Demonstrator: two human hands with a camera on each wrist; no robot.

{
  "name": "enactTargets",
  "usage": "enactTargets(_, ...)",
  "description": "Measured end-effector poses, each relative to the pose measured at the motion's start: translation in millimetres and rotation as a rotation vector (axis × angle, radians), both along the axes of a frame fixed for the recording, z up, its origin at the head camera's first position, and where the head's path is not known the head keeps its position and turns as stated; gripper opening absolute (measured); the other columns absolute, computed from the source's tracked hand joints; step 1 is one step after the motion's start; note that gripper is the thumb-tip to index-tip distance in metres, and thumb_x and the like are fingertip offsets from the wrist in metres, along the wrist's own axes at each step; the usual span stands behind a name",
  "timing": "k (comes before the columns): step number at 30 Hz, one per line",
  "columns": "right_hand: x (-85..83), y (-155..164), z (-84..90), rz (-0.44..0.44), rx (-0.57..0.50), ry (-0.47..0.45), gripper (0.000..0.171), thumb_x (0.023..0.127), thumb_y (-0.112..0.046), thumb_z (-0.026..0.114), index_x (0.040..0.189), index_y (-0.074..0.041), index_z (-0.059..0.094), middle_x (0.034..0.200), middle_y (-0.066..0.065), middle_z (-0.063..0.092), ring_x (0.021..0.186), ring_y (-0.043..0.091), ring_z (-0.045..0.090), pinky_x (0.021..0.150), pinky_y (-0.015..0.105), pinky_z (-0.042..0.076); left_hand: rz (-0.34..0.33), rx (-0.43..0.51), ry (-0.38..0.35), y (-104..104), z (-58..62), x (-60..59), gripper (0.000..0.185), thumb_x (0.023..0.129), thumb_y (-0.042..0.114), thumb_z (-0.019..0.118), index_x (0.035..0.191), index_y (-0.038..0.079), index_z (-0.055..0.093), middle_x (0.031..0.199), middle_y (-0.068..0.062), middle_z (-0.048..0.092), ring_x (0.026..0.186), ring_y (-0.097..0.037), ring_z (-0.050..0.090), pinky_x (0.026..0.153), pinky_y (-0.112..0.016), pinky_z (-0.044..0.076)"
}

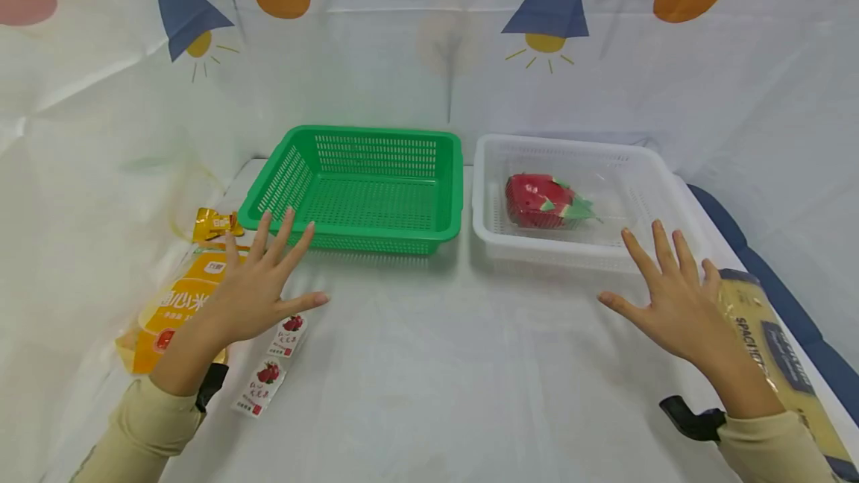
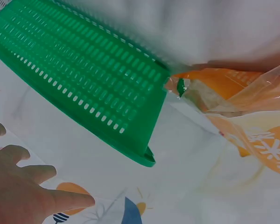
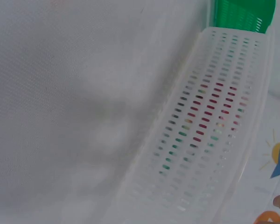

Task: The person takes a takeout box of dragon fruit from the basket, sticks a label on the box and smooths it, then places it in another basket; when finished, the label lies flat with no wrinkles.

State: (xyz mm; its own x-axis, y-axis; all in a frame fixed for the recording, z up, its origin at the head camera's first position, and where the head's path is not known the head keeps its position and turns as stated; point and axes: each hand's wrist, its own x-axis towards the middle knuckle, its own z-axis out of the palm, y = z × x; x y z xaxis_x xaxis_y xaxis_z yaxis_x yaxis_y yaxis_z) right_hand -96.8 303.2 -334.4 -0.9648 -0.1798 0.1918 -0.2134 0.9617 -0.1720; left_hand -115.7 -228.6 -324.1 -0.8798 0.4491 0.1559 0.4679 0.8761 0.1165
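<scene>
Both hands hover, fingers spread, above a bench [image 1: 429,364] draped in white cloth, and neither grip is clamped on anything.

The left hand [image 1: 258,291] is held palm down with its fingers straight and fanned apart. It hangs at the near left corner of a green slotted basket [image 1: 362,188], whose near wall the fingertips almost reach in the head view. In the left wrist view the fingers [image 2: 35,175] show at the lower left, apart from the basket's green wall [image 2: 84,79]. Just under and to the left of this hand lies an orange snack bag [image 1: 168,308]; its crinkled clear top shows in the wrist view [image 2: 233,100]. Two small white sachets printed with red fruit [image 1: 271,364] lie just near of the thumb. A gold-wrapped sweet [image 1: 215,223] sits on the far side of the bag, beside the green basket.

The right hand [image 1: 671,300] is likewise flat and spread, holding nothing, just near of a white slotted basket [image 1: 644,162]. That basket stands right of the green one, the two almost touching, and holds a red dragon fruit [image 1: 540,201] wrapped in clear film. A yellowish pack of spaghetti [image 1: 778,360] lies along the bench's right edge, just beside the right wrist.
</scene>
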Motion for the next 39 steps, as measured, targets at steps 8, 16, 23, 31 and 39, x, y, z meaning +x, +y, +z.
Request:
enactTargets(8, 0.5, 4.1, 0.8, -0.003, -0.005, -0.005, 0.095, 0.085, -0.06, 0.057, 0.153, -0.022, 0.004, 0.155, 0.017, -0.01, 0.139, 0.04, -0.012, 0.096, 0.072, -0.009, -0.03, 0.016, 0.013, 9.1, 3.3, -5.8, 0.093, 0.088, 0.061, 0.053, 0.153, 0.015, 0.006, 0.156, -0.012, -0.011, 0.138, -0.035, -0.018, 0.097, -0.066, -0.017)
enactTargets(16, 1.7, 8.3, 1.1, 0.0, -0.03, 0.0, 0.094, 0.086, -0.058, 0.058, 0.154, -0.021, 0.003, 0.155, 0.017, -0.011, 0.139, 0.041, -0.011, 0.096, 0.072, -0.008, -0.072, 0.098, -0.067, 27.1, 16.2, -24.3, 0.09, 0.09, 0.057, 0.052, 0.153, 0.018, 0.002, 0.156, -0.009, -0.012, 0.14, -0.034, -0.014, 0.098, -0.07, -0.01)
enactTargets(23, 1.0, 9.6, 1.7, -0.007, -0.028, 0.0, 0.094, 0.086, -0.059, 0.056, 0.153, -0.02, 0.003, 0.155, 0.019, -0.011, 0.139, 0.042, -0.011, 0.097, 0.072, -0.008, -0.157, 0.188, -0.124, 57.9, 40.5, -53.8, 0.085, 0.093, 0.057, 0.046, 0.153, 0.018, 0.001, 0.156, -0.008, -0.01, 0.141, -0.033, -0.007, 0.105, -0.065, 0.002)
enactTargets(31, -1.3, 8.5, 4.9, -0.003, -0.049, 0.001, 0.093, 0.087, -0.057, 0.056, 0.154, -0.019, 0.003, 0.155, 0.018, -0.011, 0.139, 0.041, -0.011, 0.097, 0.071, -0.008, -0.258, 0.266, -0.203, 104.2, 62.5, -80.1, 0.084, 0.093, 0.056, 0.048, 0.153, 0.019, 0.002, 0.157, -0.004, -0.009, 0.142, -0.027, -0.003, 0.108, -0.058, 0.011)
enactTargets(39, -3.9, 9.5, 6.4, -0.001, -0.057, 0.014, 0.092, 0.088, -0.057, 0.054, 0.154, -0.017, 0.003, 0.155, 0.021, -0.008, 0.139, 0.043, -0.007, 0.097, 0.072, -0.006, -0.289, 0.277, -0.335, 154.3, 62.9, -103.9, 0.085, 0.091, 0.061, 0.047, 0.153, 0.024, 0.001, 0.157, 0.001, -0.009, 0.142, -0.023, -0.003, 0.109, -0.053, 0.016)
